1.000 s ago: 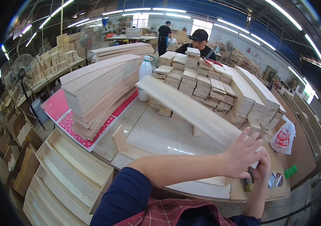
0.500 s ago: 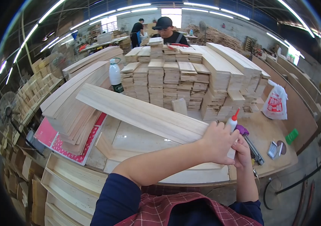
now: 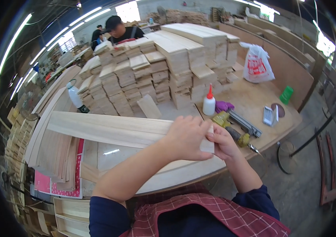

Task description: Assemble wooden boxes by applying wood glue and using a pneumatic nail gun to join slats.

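Over the tan wooden worktable [image 3: 249, 96], a long, pale, flat wooden board [image 3: 112, 128] runs leftward from the left hand [image 3: 187, 136], gripping across it; the right hand [image 3: 224, 142] clasps its right end.

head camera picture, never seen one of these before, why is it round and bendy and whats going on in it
There is no machine here, just a person's two bare hands. The picture comes from a wide fisheye camera on that person's head, looking down, so straight edges curve near the rim.

The left hand reaches over the near end of a long pale board, while the right hand holds that same end.

On the workbench, stacks of cut wood stand beyond the board. To the right are a white bottle with a red tip and a green object. Another person is behind the stacks.
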`<state>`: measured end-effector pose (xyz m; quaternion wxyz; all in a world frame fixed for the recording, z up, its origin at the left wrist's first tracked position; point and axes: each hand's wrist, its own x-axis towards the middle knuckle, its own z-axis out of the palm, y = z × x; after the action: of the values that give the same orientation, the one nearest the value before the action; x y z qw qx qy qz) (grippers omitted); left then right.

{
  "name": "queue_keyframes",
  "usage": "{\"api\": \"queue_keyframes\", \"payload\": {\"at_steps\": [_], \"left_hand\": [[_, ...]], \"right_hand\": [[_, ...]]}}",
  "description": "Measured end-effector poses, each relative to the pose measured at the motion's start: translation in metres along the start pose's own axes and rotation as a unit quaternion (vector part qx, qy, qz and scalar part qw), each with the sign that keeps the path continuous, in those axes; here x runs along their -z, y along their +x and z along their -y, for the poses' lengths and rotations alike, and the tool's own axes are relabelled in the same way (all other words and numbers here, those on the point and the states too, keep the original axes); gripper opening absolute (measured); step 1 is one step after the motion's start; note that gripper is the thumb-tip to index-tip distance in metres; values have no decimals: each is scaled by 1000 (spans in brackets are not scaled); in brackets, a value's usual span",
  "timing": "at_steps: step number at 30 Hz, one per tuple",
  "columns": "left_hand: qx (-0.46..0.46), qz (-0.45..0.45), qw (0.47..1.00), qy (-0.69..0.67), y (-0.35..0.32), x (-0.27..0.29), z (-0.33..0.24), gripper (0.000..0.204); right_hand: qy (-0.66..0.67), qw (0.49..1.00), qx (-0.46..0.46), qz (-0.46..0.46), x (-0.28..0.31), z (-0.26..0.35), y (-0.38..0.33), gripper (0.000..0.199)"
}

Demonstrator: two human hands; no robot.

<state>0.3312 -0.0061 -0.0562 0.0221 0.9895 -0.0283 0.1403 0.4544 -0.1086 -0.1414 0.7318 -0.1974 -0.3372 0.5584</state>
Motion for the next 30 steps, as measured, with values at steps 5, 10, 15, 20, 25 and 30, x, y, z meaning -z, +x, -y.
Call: {"api": "queue_keyframes", "payload": {"at_steps": [5,10,15,20,25,30], "left_hand": [[4,-3,1000,-31,4,-2,4,61],[0,-2,999,-48,7,-7,5,64],[35,22,999,-27,0,-1,9,70],[41,47,998,-20,-1,-13,12,71],[57,79,994,-38,-11,-25,18,69],[76,122,987,-71,-21,-42,14,64]], "right_hand": [[16,999,-21,22,10,-5,1,35],[-61,997,-26,-47,35,8,-12,30],[-206,963,98,-145,82,33,-27,44],[-297,953,-4,-59,121,6,-37,83],[-299,950,-87,-15,120,-19,-25,101],[-394,917,-49,-21,120,-25,-34,103]]}}
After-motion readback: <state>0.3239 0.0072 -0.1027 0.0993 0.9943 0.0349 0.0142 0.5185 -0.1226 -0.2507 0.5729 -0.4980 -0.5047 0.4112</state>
